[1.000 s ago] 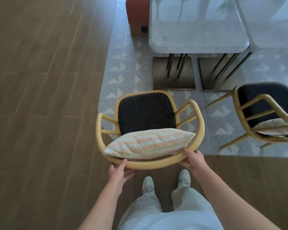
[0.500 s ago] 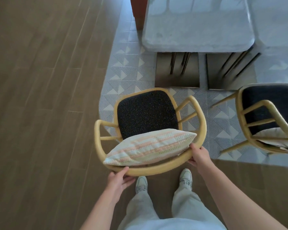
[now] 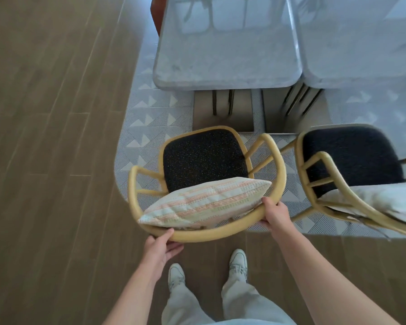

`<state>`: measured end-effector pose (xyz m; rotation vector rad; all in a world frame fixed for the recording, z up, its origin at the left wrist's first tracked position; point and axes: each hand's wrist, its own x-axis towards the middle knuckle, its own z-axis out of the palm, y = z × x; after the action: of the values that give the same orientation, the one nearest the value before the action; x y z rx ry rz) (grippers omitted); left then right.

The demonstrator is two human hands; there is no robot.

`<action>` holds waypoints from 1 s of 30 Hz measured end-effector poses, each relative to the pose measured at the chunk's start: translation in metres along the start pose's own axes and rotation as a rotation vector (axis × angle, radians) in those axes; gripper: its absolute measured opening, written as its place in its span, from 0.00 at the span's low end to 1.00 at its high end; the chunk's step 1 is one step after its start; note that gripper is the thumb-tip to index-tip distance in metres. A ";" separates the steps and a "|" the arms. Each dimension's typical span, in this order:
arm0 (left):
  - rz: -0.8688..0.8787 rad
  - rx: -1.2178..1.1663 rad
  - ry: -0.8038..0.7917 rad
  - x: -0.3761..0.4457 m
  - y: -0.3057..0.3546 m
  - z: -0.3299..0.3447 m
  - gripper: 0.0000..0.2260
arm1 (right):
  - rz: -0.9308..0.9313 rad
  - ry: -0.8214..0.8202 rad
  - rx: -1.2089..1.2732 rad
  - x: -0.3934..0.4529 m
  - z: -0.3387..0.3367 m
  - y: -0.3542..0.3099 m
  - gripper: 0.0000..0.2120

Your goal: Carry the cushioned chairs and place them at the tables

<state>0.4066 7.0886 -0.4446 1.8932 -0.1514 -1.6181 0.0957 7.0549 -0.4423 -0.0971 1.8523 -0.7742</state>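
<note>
Chair (image 3: 204,160), yellow frame, dark seat, striped cushion (image 3: 206,202) against back: stands at rug edge, facing left counter (image 3: 225,55). Left hand (image 3: 158,248) and right hand (image 3: 273,215) both grip its curved backrest. Second chair (image 3: 345,156) just beside.

Both hands' grip on chair (image 3: 220,233) backrest, marble table (image 3: 225,55) ahead

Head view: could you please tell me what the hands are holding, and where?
Both the left hand and right hand grip the cushioned chair by its curved backrest rail.

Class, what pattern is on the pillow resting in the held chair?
Pale fabric with orange dotted stripes on the pillow, shown best in the head view.
</note>
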 end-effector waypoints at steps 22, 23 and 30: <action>0.023 -0.060 0.094 0.000 -0.020 0.067 0.13 | 0.077 -0.075 0.063 0.034 -0.059 -0.003 0.11; 0.021 -0.067 0.110 -0.001 -0.023 0.069 0.14 | 0.074 -0.068 0.051 0.034 -0.059 -0.003 0.11; -0.101 -0.160 0.081 -0.016 -0.040 0.087 0.17 | 0.008 0.045 -0.010 0.038 -0.060 -0.006 0.16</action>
<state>0.3104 7.0942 -0.4556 1.8650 0.1061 -1.5662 0.0263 7.0626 -0.4565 -0.0790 1.8981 -0.7675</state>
